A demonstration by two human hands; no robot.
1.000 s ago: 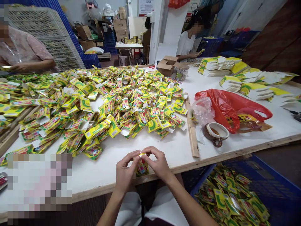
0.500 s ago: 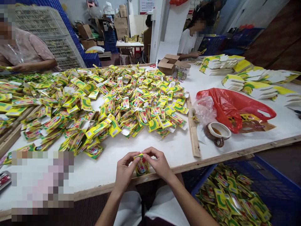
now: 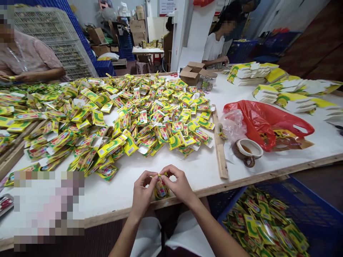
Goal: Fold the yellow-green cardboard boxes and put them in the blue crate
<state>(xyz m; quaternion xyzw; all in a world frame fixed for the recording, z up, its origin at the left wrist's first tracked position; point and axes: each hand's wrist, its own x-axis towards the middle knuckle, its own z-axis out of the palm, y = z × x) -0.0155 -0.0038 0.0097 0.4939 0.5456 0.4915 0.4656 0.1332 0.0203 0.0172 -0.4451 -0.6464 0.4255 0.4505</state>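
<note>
Both my hands meet over the near edge of the white table (image 3: 203, 171). My left hand (image 3: 143, 194) and my right hand (image 3: 180, 185) pinch the top of one small yellow and green packet box (image 3: 161, 188), held upright between the fingertips. A broad heap of the same flat yellow packets (image 3: 128, 114) lies on the table just beyond my hands.
A wooden strip (image 3: 219, 146) borders the heap on the right. Beside it sit a brown cup (image 3: 248, 151), a red plastic bag (image 3: 265, 123) and stacks of flat cartons (image 3: 268, 80). A blue crate (image 3: 270, 223) of packets stands at lower right. Other people sit at far left and far centre.
My fingers have drawn closer together on the packet's top flap, which now looks folded inward. The hands stay at the same spot by the table edge.
</note>
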